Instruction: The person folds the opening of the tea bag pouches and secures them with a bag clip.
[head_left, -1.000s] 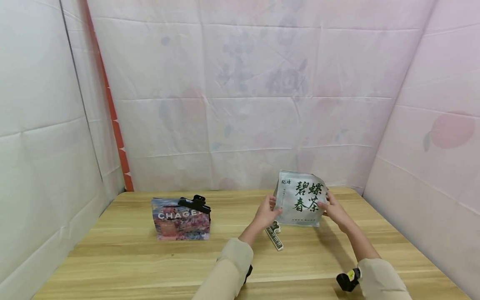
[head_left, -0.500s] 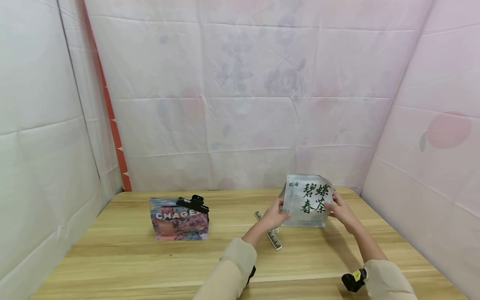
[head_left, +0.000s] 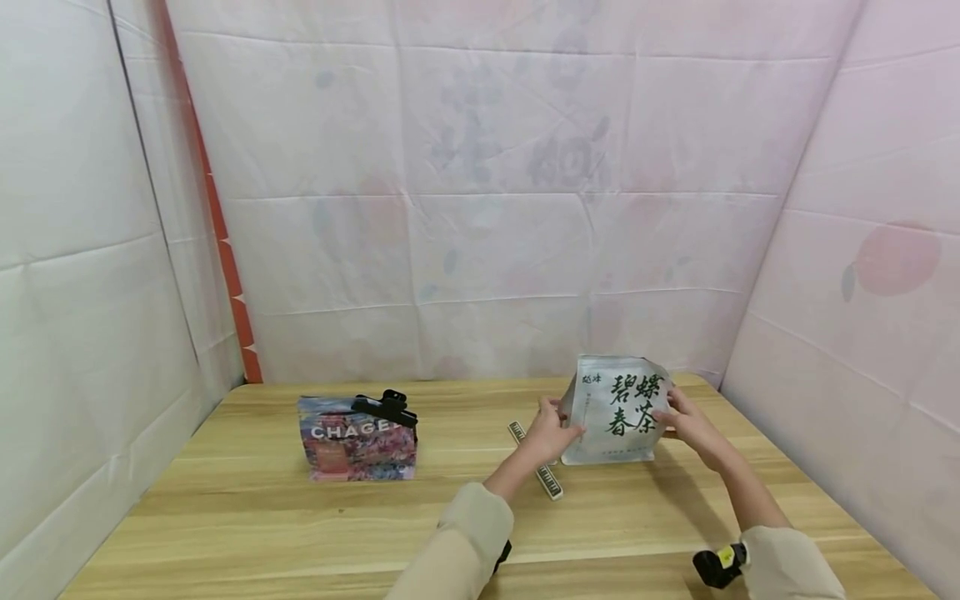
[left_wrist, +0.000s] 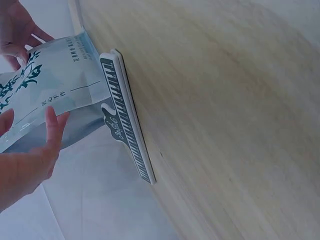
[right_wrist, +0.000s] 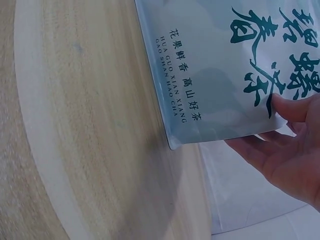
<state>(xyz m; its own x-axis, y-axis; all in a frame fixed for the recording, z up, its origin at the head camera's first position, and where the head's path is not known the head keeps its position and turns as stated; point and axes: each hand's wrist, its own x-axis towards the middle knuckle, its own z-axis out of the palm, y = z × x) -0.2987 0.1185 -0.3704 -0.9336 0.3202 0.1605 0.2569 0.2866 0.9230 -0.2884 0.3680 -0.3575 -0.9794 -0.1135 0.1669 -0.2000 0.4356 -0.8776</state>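
Note:
A silver-white tea pouch (head_left: pixel 600 446) with large green Chinese characters stands upright on the table between both hands. My left hand (head_left: pixel 549 435) grips its left side, thumb on the front face and fingers behind. On the opposite side my right hand (head_left: pixel 693 429) holds the pouch edge, with its thumb over the printed front in the right wrist view. The pouch's bottom edge is at the wood. Below my left forearm lies a long bag clip (left_wrist: pixel 127 120) with a piano-key pattern, partly covered by that hand in the head view.
To the left stands a colourful CHAGEE pouch (head_left: pixel 352 454), with a black clip (head_left: pixel 384 407) across its top right. The wooden table (head_left: pixel 300 533) is bounded by pale fabric walls (head_left: pixel 495 250) at the back and sides.
Both hands have carried the tea pouch to the right and then lowered it to the tabletop. More of the piano-key clip shows than before. The CHAGEE pouch stays in place.

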